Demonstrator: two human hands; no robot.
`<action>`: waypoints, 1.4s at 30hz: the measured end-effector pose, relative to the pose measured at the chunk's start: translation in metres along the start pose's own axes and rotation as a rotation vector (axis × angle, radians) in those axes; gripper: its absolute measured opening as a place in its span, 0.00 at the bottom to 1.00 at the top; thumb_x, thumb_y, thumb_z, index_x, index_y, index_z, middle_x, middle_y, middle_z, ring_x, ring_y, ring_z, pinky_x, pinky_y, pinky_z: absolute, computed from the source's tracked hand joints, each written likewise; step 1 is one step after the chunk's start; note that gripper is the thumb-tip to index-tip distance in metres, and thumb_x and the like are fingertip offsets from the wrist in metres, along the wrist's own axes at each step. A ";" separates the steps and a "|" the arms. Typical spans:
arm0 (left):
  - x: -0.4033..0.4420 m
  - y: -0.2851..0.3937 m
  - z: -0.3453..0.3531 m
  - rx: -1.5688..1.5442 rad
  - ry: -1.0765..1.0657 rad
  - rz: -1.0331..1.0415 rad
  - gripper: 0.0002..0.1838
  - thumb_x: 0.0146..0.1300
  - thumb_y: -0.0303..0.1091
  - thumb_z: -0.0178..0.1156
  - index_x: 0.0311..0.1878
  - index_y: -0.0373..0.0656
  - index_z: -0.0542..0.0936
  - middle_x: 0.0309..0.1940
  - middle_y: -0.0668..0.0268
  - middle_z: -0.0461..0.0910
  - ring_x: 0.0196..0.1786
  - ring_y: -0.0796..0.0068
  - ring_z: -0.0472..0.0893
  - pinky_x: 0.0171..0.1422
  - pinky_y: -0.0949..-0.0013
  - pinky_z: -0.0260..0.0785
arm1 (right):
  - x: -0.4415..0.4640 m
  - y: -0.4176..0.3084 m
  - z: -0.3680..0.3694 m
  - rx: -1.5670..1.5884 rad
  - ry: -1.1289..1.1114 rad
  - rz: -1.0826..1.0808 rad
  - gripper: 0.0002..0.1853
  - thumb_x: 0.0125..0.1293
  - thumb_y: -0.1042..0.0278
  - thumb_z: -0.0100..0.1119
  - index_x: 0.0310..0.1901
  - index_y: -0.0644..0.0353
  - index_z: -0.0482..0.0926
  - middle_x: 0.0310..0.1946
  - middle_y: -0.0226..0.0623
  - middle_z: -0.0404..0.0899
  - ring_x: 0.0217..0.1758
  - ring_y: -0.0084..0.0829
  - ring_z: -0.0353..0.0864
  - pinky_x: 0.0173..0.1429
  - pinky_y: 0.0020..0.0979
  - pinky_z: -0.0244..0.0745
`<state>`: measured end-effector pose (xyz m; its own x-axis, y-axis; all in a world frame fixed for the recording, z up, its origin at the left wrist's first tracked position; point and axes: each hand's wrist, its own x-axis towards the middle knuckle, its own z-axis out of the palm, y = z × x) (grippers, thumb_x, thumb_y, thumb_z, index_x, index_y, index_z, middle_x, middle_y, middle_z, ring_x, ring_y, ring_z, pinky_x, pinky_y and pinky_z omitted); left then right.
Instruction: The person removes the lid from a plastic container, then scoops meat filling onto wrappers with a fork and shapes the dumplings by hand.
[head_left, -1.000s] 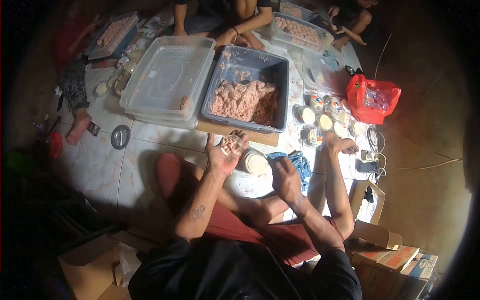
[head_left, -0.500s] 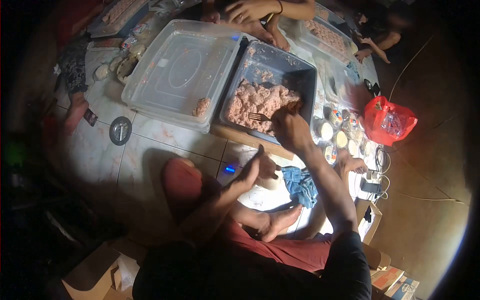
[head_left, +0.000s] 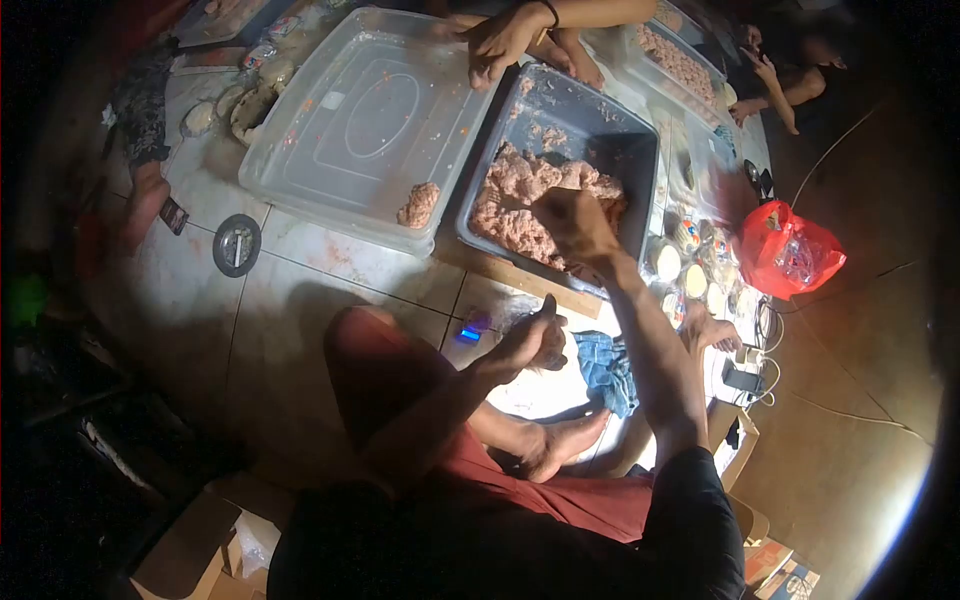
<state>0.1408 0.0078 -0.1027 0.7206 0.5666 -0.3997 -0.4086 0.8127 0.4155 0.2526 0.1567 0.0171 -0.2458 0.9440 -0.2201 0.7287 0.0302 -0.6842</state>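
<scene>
Left hand (head_left: 530, 342) over the tiled floor (head_left: 205, 305), thumb up, fingers curled – can't tell if it holds anything. Blue cloth (head_left: 608, 374) just beside it. Right hand (head_left: 578, 226) reaches into the grey tub (head_left: 628, 152), fingers bent down at the meat mixture (head_left: 522, 180) – grip hidden. Meat lump (head_left: 419, 204) in near right corner of the clear tray (head_left: 365, 125), left of tub. Co-worker's hand (head_left: 506, 45) at the tray's far side.
</scene>
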 end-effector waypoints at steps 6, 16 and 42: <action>-0.010 0.015 0.004 -0.199 -0.100 0.096 0.48 0.68 0.77 0.43 0.62 0.34 0.73 0.53 0.45 0.83 0.52 0.53 0.85 0.61 0.51 0.76 | -0.119 -0.040 -0.064 -0.157 0.034 -0.002 0.09 0.70 0.67 0.61 0.45 0.62 0.83 0.38 0.52 0.84 0.39 0.51 0.86 0.41 0.45 0.77; -0.047 0.025 0.044 -0.292 -0.253 0.074 0.57 0.63 0.83 0.40 0.68 0.30 0.71 0.64 0.47 0.77 0.65 0.53 0.79 0.70 0.51 0.72 | -0.250 0.005 -0.026 -0.286 0.305 -0.302 0.14 0.64 0.77 0.58 0.50 0.58 0.83 0.39 0.43 0.79 0.39 0.49 0.83 0.42 0.44 0.81; -0.069 0.008 0.047 -0.103 -0.146 -0.012 0.56 0.67 0.81 0.34 0.63 0.27 0.75 0.58 0.44 0.81 0.62 0.50 0.81 0.71 0.50 0.71 | -0.299 0.036 0.005 -0.092 0.336 -0.278 0.15 0.67 0.74 0.52 0.51 0.54 0.83 0.43 0.47 0.79 0.43 0.53 0.82 0.44 0.46 0.80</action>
<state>0.1144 -0.0312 -0.0329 0.7967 0.5367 -0.2779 -0.4490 0.8334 0.3223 0.3488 -0.1261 0.0545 -0.2305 0.9497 0.2122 0.7219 0.3131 -0.6171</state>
